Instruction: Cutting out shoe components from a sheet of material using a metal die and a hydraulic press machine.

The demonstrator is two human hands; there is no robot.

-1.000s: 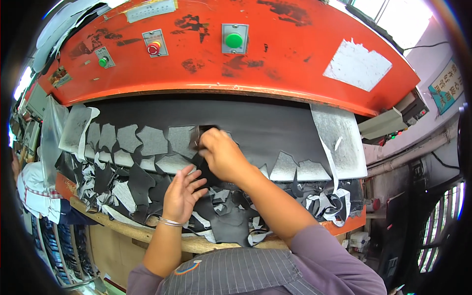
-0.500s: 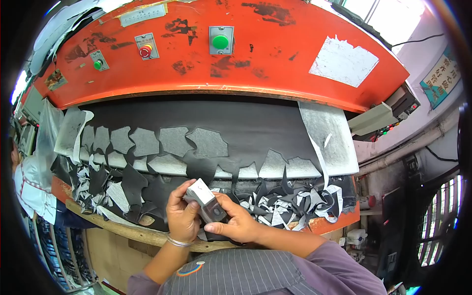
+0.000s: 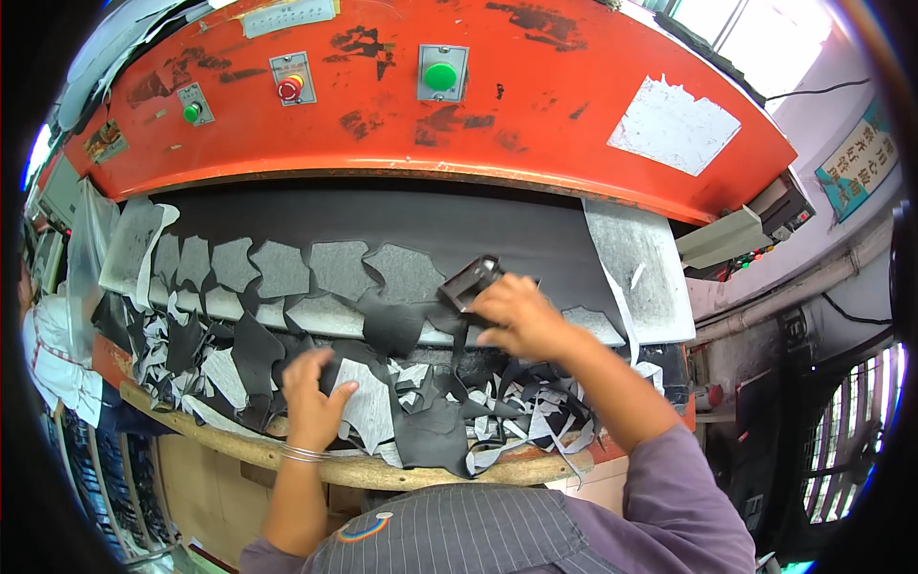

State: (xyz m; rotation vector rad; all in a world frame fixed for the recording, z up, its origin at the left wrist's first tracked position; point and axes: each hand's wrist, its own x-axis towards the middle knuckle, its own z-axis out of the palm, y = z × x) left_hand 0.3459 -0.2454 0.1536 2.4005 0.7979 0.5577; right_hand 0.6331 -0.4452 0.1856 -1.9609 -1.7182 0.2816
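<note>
My right hand (image 3: pixel 521 314) grips a dark, box-like cutting die (image 3: pixel 471 281) with a hollow middle. It is at the black sheet material (image 3: pixel 402 215), just right of a row of cut-out holes; whether it touches the sheet I cannot tell. My left hand (image 3: pixel 314 402), fingers apart and slightly blurred, is over the scraps near the front edge. By its thumb lies a pale-backed piece (image 3: pixel 368 409), and a black piece (image 3: pixel 432 440) is farther right.
An orange machine beam (image 3: pixel 574 115) spans the back, with a big green button (image 3: pixel 440 77) and a red button (image 3: pixel 290 88). The pale cutting board (image 3: pixel 645 287) lies under the sheet. Several scraps fill the trough before the wooden front rail (image 3: pixel 382 474). A person's sleeve (image 3: pixel 62 354) shows at left.
The cutting die, held in both hands before, has moved forward and right onto the sheet area in my right hand. My left hand has let go and moved left over the scraps.
</note>
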